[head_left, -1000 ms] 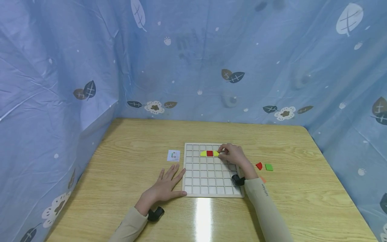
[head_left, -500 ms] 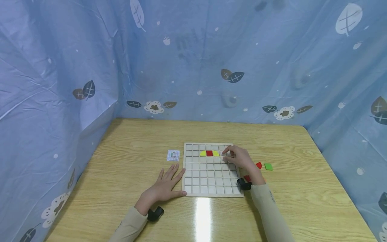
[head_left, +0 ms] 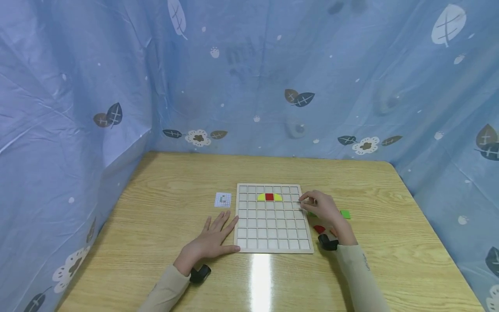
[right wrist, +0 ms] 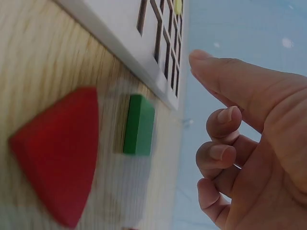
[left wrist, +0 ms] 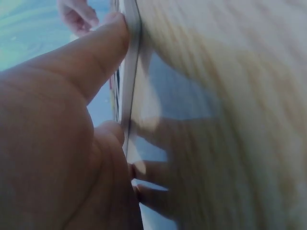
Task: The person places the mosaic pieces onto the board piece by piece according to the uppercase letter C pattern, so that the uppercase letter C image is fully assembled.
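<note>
My left hand (head_left: 210,240) lies flat on the table with spread fingers. Its thumb and a fingertip touch the left edge of the white grid board (head_left: 236,225). Set in the board's upper rows are a red square tile (head_left: 269,196) and two yellow quarter-round tiles, left (head_left: 261,197) and right (head_left: 278,197) of it. My right hand (head_left: 325,208) hovers at the board's right edge, fingers loosely curled and nothing between them. Below it, the right wrist view shows a red quarter-round tile (right wrist: 57,153) and a green tile (right wrist: 139,125) on the table.
A small printed pattern card (head_left: 222,199) lies left of the board. Right of the board are another green tile (head_left: 345,214) and an orange-red tile (head_left: 333,232), partly hidden by my right wrist. A blue patterned curtain (head_left: 249,86) surrounds the table's back and sides.
My right hand has withdrawn from the right yellow tile, moving right to the board's edge and uncovering the board's right columns. My left hand stays in place.
</note>
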A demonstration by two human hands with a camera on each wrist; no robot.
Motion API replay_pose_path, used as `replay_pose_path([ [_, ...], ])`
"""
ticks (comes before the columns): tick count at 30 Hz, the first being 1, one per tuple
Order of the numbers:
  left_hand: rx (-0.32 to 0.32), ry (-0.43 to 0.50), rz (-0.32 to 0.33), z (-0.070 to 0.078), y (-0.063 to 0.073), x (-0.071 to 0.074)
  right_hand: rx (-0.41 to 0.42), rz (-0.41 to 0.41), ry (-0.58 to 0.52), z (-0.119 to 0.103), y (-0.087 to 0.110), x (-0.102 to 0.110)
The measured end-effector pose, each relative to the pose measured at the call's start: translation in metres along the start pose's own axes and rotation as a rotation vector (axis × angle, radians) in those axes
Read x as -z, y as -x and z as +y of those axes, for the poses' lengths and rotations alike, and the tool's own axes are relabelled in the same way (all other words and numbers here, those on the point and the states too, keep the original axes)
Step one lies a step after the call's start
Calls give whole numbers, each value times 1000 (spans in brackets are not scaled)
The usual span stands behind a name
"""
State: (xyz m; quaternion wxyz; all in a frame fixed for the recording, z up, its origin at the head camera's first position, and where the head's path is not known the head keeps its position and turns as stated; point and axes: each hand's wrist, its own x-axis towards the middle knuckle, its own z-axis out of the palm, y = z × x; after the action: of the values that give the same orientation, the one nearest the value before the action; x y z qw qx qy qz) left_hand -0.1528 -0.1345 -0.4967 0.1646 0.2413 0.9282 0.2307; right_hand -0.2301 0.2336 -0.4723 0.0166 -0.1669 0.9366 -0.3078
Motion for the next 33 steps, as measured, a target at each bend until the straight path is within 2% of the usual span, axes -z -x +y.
replay_pose_path([
  [5,26,-14,-17,3,0,3,-9,17,0,7,7,5],
  [13,27,-22,-7,2,0,2,5,44,14,16,17,14],
  [17,11,-26,-2,3,1,3,-27,34,10,23,23,16],
  [25,-36,-33,20,3,0,5,-75,-39,50,34,31,17],
  [33,-33,-24,32,-2,-3,1,-37,-33,96,36,32,15],
])
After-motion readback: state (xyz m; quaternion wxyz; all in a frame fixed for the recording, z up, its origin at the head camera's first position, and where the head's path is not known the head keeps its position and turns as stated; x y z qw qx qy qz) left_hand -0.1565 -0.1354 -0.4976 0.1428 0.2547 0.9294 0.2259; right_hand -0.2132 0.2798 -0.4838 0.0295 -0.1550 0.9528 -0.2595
